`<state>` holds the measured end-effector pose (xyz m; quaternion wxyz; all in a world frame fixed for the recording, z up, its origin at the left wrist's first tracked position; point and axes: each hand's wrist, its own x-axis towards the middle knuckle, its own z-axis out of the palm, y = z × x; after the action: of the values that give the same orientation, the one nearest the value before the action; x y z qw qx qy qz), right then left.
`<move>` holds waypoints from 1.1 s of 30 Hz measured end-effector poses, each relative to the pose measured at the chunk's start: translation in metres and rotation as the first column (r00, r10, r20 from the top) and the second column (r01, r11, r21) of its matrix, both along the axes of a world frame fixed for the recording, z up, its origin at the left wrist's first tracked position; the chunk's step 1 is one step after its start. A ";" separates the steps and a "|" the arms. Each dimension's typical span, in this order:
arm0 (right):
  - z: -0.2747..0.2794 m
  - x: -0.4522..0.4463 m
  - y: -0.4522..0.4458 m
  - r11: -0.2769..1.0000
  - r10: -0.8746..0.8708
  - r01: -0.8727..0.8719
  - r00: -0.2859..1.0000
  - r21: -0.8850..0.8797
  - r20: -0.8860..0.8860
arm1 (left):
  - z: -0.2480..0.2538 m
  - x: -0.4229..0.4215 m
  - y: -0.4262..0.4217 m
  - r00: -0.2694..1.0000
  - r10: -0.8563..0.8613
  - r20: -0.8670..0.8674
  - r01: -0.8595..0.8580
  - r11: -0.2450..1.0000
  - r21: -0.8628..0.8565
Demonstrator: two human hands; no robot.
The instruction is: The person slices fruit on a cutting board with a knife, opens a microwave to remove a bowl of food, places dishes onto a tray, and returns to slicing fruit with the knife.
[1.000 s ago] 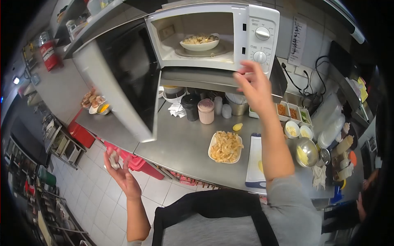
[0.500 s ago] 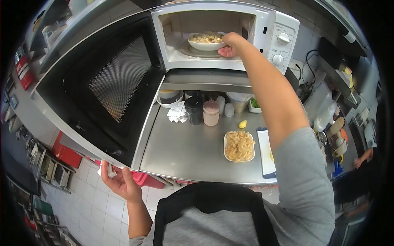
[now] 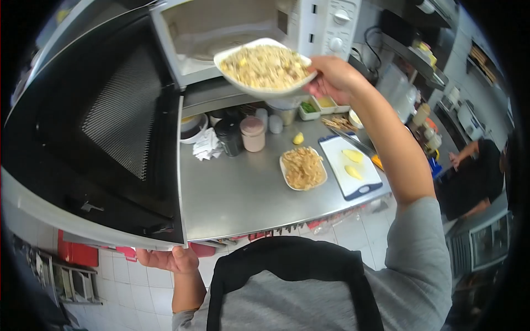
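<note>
My right hand (image 3: pixel 334 80) grips the edge of a white bowl (image 3: pixel 254 91) heaped with fried rice (image 3: pixel 265 66). The bowl is in the air in front of the microwave (image 3: pixel 185 60), tilted toward me. Behind it, part of the glass turntable (image 3: pixel 221 47) shows in the cavity. The microwave door (image 3: pixel 127 121) stands wide open on the left. At its lower edge my left hand (image 3: pixel 171 260) is closed on the door, thumb against the rim; its fingertips are partly hidden.
A white dish of fried strips (image 3: pixel 303 168) sits on the steel counter (image 3: pixel 232 198). Right of it lies a cutting board (image 3: pixel 350 165) with yellow pieces and a knife (image 3: pixel 353 142). Jars (image 3: pixel 253 134) and paper slips (image 3: pixel 207 144) stand farther back. Another person (image 3: pixel 475 176) is at the right.
My right hand has lifted the bowl out of the microwave toward me. The door has swung a little nearer, with my left hand still at its edge. The view has shifted right.
</note>
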<state>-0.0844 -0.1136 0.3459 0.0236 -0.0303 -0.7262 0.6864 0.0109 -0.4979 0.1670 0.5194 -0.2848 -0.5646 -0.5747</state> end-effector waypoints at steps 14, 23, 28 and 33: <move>-0.179 0.312 0.155 0.786 -0.606 0.617 0.782 -0.036 0.145 | 0.067 -0.059 0.241 0.911 0.146 -0.386 -0.319 0.843 -0.434; -0.248 0.428 0.254 0.612 -0.752 0.779 0.626 -0.134 0.205 | 0.058 -0.140 0.335 0.778 0.565 -0.274 -0.594 0.519 -0.615; -0.271 0.465 0.301 0.535 -0.797 0.837 0.546 -0.116 0.257 | 0.065 -0.155 0.353 0.717 0.644 -0.267 -0.653 0.487 -0.580; -0.304 0.476 0.357 0.510 -0.804 0.848 0.530 -0.146 0.269 | 0.013 -0.077 0.369 0.907 0.419 -0.040 -0.348 0.694 -0.630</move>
<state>0.3920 0.2434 0.0422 0.2837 -0.4334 -0.5260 0.6746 -0.0660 -0.1286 0.1803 0.4728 -0.2849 -0.7961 -0.2481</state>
